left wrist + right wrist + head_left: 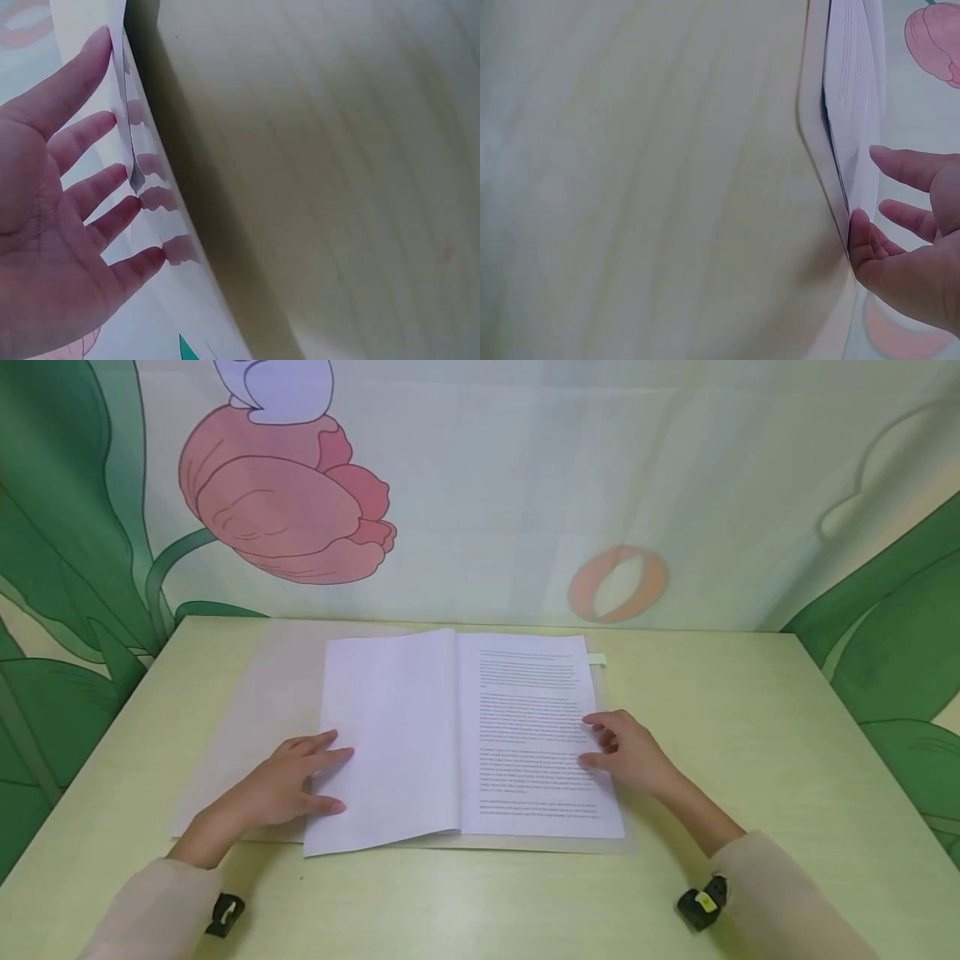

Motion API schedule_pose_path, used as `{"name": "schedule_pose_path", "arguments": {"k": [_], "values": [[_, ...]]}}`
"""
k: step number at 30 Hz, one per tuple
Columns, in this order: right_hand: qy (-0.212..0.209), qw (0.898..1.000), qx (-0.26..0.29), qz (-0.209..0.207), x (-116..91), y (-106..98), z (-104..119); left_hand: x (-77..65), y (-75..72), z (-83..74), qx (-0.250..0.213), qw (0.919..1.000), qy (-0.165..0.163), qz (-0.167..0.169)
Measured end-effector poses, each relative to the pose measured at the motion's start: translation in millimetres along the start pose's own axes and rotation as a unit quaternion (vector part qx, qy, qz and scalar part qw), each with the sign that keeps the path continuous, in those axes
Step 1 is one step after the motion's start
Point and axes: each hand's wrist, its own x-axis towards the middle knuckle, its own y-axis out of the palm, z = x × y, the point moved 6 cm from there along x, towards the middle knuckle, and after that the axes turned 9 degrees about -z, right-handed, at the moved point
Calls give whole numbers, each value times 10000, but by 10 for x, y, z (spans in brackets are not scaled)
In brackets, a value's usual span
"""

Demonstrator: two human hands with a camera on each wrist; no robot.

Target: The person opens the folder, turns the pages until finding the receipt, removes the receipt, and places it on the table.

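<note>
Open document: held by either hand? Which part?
No hold visible: left hand, fingers spread, at the outer edge of the blank page; right hand, fingers loosely curled, at the outer edge of the printed page.

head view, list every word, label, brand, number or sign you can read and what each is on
Nothing can be read.
Right page: print too small and blurred to read.
Left page: no print visible.
Pale tab: no writing visible.
Yellow patch on the black device: too small to tell.
</note>
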Motion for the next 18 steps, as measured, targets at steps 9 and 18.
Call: {"name": "schedule_pose_path", "arguments": {"k": [9, 18], "values": [[446, 9985, 328, -39, -4, -78, -84, -1, -4, 27, -147, 9999, 43, 36], [595, 9975, 383, 33, 0, -98, -132, 1, 10, 30, -164, 9999, -36, 9]]}}
